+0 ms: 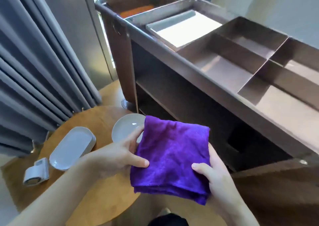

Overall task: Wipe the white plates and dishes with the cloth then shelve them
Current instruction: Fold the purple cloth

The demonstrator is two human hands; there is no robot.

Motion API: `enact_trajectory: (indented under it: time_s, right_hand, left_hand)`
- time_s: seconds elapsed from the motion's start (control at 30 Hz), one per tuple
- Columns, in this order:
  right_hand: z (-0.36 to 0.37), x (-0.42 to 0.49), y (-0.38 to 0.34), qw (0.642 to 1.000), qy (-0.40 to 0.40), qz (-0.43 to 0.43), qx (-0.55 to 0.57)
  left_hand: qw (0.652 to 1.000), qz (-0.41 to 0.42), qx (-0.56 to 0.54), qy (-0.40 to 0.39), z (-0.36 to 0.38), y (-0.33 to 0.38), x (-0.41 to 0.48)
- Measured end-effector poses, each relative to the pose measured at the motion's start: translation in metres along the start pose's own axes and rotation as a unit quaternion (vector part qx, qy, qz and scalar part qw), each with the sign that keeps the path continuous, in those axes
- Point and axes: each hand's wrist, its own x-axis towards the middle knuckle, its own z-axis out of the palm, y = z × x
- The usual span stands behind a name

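Over the round wooden surface [107,196] hangs the folded purple cloth [172,156], its left edge pinched by the left hand [120,158], its right edge by the right hand [212,175]. Behind it on the surface lie a round white plate [126,129] and stacked oblong white dishes [70,148]. Beyond stands a brown shelved cart [189,67]; grey curtains [34,70] hang left.

I am looking into the open front of the cart [198,73]: its upper shelf [151,95] is offering room to reach in, while a dark box [241,143] is sitting lower down (deep in shadow). The purple cloth [172,153] is spreading across the approach. Leftward, stacked oval dishes [72,146] and a round plate [126,127] are crowding the table [107,191], curtain [34,70] just beyond.
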Motion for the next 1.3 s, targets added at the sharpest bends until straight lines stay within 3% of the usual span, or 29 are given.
enact_trajectory:
  time_s: [0.2,0.43,0.67,0.8,0.87,1.03,1.13,1.3]
  right_hand:
    - [0.0,-0.011,-0.074,0.996,-0.008,-0.089,-0.029]
    - [-0.011,0.002,-0.125,0.99,0.028,-0.139,0.024]
    - [-0.039,0.058,-0.166,0.986,0.055,-0.153,0.028]
    - [-0.073,0.101,-0.202,0.986,0.052,-0.126,0.098]
    - [-0.092,0.121,-0.212,0.991,0.078,-0.106,0.024]
    - [-0.119,0.145,-0.203,0.985,0.142,-0.058,-0.08]
    - [-0.109,0.138,-0.197,0.974,0.149,-0.098,-0.142]
    - [-0.064,0.119,-0.195,0.971,0.139,-0.157,-0.111]
  left_hand:
    - [0.991,0.024,0.128,0.016,0.017,0.093,-0.007]
    - [0.972,0.032,0.222,0.063,0.03,0.17,0.015]
    - [0.932,0.079,0.311,0.165,0.044,0.227,0.076]
    - [0.915,0.134,0.3,0.234,0.052,0.278,0.127]
    - [0.9,0.16,0.309,0.261,0.048,0.291,0.148]
    - [0.887,0.141,0.322,0.3,0.026,0.268,0.159]
    - [0.897,0.14,0.267,0.322,0.018,0.236,0.145]
    - [0.903,0.123,0.171,0.375,-0.008,0.16,0.096]
